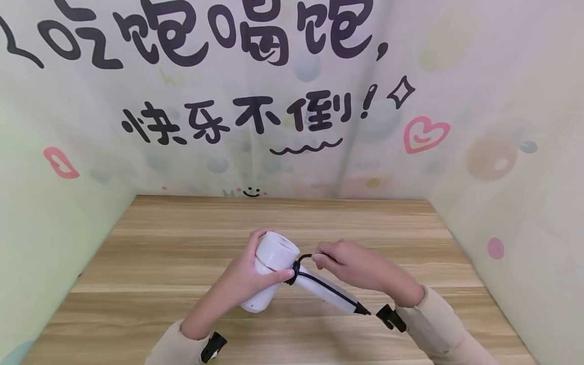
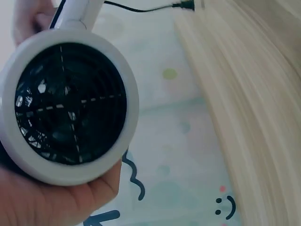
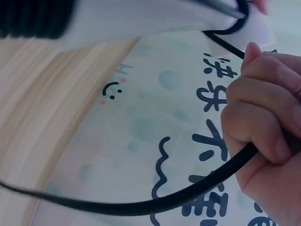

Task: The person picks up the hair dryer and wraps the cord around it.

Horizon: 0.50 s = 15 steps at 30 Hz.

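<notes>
A white hair dryer is held above the wooden table by my left hand, which grips its barrel with the thumb across the front. In the left wrist view, the dark round air grille faces the camera. The black cord runs along the handle and is wound in loops where handle and barrel meet. My right hand grips a stretch of cord beside those loops. The right wrist view shows its fingers curled around the cord, with a length hanging away. A dark plug appears at the cord's end in the left wrist view.
The wood-grain table lies beneath both hands. A printed backdrop with large dark characters stands behind it, and pale walls close off both sides. Black straps are on both wrists.
</notes>
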Each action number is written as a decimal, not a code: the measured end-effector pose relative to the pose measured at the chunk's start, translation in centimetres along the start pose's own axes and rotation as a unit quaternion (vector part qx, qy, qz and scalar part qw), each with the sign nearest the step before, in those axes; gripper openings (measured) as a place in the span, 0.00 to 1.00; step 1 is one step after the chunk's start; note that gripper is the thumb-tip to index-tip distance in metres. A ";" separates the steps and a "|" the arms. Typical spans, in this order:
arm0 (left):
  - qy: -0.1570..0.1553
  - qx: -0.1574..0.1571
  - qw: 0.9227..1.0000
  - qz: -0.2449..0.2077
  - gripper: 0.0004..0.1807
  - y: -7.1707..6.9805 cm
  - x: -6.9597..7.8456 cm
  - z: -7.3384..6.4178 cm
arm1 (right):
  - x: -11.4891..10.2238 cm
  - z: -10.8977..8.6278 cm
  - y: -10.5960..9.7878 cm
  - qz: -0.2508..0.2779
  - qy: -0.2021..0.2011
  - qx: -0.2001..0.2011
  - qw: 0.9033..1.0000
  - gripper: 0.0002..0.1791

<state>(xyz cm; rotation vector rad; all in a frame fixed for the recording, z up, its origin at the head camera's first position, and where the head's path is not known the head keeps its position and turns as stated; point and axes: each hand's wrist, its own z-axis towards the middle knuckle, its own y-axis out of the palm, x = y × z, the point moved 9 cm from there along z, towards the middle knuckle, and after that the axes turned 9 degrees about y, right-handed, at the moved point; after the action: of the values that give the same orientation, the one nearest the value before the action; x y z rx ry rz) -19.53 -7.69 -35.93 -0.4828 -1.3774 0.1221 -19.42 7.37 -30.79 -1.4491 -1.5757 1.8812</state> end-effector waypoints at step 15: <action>0.007 0.089 0.995 0.042 0.49 -1.6 -1.1 0.8 | -1.2 -2.4 -1.3 0.029 0.031 0.041 0.998 0.10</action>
<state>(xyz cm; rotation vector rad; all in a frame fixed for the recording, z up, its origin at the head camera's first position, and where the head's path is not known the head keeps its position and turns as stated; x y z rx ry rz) -20.82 -9.28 -36.23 -0.3926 -1.3188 0.3071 -17.40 8.27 -28.82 -1.5182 -1.4260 1.8898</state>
